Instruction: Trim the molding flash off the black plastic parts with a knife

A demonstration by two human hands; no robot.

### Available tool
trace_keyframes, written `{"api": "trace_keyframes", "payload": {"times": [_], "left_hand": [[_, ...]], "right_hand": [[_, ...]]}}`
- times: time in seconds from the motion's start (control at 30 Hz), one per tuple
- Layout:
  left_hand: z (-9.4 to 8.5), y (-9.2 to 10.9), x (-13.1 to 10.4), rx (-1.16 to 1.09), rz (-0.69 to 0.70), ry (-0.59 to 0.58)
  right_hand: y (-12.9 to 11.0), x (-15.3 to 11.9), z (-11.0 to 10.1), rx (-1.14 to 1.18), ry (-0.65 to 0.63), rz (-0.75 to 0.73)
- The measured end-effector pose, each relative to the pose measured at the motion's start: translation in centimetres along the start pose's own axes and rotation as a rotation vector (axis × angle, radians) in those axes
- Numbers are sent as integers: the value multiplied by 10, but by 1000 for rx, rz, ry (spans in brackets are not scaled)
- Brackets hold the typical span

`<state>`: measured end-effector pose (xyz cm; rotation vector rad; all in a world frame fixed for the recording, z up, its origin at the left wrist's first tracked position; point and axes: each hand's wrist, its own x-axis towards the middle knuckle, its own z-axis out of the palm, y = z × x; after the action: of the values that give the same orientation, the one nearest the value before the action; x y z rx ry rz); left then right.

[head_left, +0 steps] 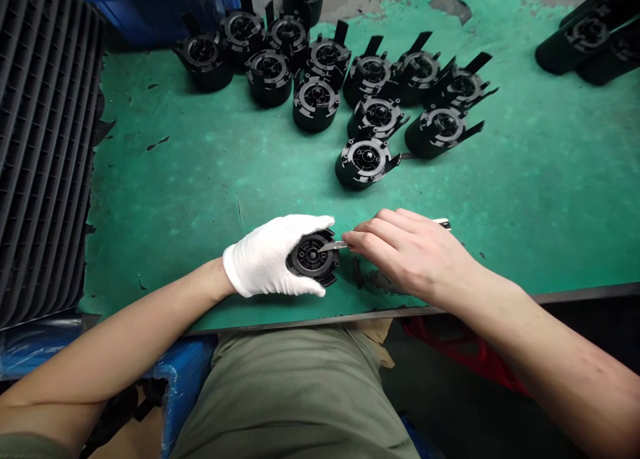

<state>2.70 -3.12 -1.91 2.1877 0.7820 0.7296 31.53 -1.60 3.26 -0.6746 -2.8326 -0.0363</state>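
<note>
My left hand (pixel 275 256), in a white glove, is wrapped round a black round plastic part (pixel 313 256) near the table's front edge. The part's ringed face is turned up, between thumb and fingers. My bare right hand (pixel 407 249) grips a small knife (pixel 333 245) with a thin metal blade. The blade reaches over the part's face, its tip close to the centre. Whether the tip touches the plastic I cannot tell. A pale handle end shows behind the right hand.
Several black cylindrical parts (pixel 367 160) stand across the green table (pixel 200 172), with more (pixel 570 46) at the far right. A blue bin (pixel 160 12) sits at the back left, a black ribbed stack (pixel 45 146) at the left. Another blue bin (pixel 187 386) is below the front edge.
</note>
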Motion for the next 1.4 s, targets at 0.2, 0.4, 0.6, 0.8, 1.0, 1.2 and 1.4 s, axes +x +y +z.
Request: {"api": "trace_keyframes", "payload": {"times": [0.2, 0.4, 0.6, 0.8, 1.0, 1.2, 1.4], "left_hand": [[2, -3, 0, 14, 37, 47], [3, -3, -1, 24, 27, 59], [-2, 0, -1, 16, -73, 78], [0, -5, -3, -462, -308, 233], [-3, 6, -11, -155, -316, 344], [11, 27, -25, 239, -419, 357], [19, 30, -18, 242, -570, 327]], "right_hand": [[-4, -1, -4, 20, -61, 30], [-13, -3, -10, 56, -95, 14], [-10, -25, -1, 221, 2, 164], [-15, -50, 9, 302, 128, 438], [-11, -63, 19, 274, 132, 540], [-12, -66, 21, 286, 235, 529], [-15, -63, 26, 346, 231, 480]]}}
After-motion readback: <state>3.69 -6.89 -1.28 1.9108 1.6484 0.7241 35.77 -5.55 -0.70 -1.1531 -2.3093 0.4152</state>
